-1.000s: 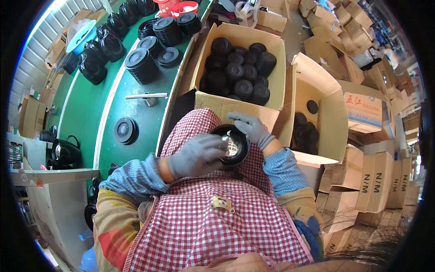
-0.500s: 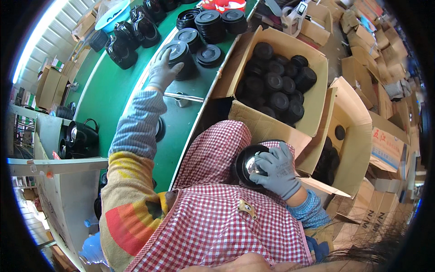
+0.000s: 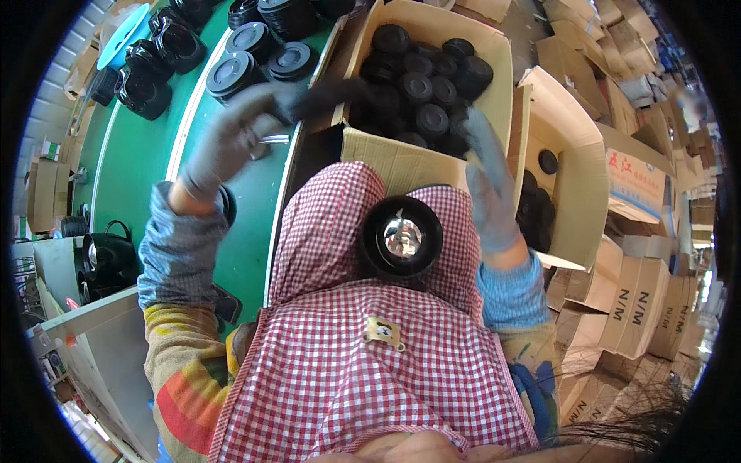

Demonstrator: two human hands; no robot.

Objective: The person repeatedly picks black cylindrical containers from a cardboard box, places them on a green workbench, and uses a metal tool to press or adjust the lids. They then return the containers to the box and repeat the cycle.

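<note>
On my lap, on the checked apron, stands a round black pot-like part point(image 3: 402, 235) with a shiny metal inside facing up; neither hand touches it. My left hand point(image 3: 231, 143), in a grey glove and smeared by motion, is at the bench edge. Its fingers are closed round a blurred black lid point(image 3: 324, 100) that reaches toward the box. My right hand point(image 3: 492, 185), also gloved and blurred, is raised beside the box with fingers stretched out and nothing in them. Stacks of black lids point(image 3: 292, 60) stand on the bench beyond my left hand.
A cardboard box point(image 3: 417, 154) full of round black lids stands ahead of my knees. Right of it, another open box point(image 3: 579, 185) holds more. The green bench point(image 3: 139, 154) runs along my left, with shiny black housings point(image 3: 147, 81) at its far end.
My left hand has left the lid stack, which looks lower, and moved nearer with a black lid. My right hand has let go of the pot-like part and risen toward the box.
</note>
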